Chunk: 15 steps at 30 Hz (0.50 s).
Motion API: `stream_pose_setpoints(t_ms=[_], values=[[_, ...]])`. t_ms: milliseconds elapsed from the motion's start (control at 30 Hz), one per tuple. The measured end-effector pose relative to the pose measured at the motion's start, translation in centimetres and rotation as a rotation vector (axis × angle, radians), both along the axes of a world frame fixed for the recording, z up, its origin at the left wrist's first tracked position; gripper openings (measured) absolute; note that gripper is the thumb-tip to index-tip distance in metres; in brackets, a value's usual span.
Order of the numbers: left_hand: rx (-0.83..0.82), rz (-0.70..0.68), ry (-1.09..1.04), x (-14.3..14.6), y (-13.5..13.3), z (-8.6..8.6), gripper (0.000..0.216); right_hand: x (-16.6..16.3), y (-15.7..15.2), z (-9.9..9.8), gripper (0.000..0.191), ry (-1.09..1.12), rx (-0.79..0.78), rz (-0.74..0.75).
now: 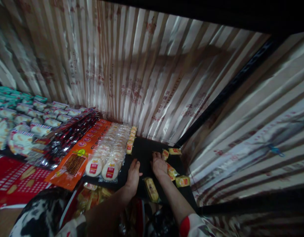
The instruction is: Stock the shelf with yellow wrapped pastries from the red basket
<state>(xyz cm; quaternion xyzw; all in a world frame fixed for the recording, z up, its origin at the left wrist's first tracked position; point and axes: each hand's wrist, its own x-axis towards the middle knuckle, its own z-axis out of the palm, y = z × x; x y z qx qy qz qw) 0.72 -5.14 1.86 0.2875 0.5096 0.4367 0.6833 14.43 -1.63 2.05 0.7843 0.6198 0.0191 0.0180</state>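
Head view: left hand is over the near-middle of the black shelf, fingers together, thumb apart, nothing seen in it. Right hand is palm-down among the loose yellow snack packets, fingers slightly bent; grip hidden, can't tell if it has one. Loose packets: four on the right, one nearer, between the forearms. A row of yellow packets stands far left of the bare patch, just beside the clear-wrapped rice crackers. Step in hand, my read: lining up loose packets. Next move calls for pinching one by the wrapper, turning it to match the row, without knocking the row.
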Motion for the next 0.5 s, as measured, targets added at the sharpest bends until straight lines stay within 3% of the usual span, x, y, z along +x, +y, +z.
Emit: stream_pose_setpoints(t_ms=[200, 367, 500], values=[[0.009, -0.028, 0.037, -0.8, -0.7, 1.1, 0.047, 0.5, -0.9, 1.1, 0.037, 0.190, 0.061, 0.054], [0.029, -0.022, 0.089, -1.2, -1.5, 2.2, 0.044, 0.9, -1.1, 3.3, 0.028, 0.645, 0.127, -0.057], [0.056, -0.034, 0.122, -1.4, -2.4, 3.0, 0.056, 0.4, -2.1, 5.4, 0.029, 0.946, 0.032, -0.062]])
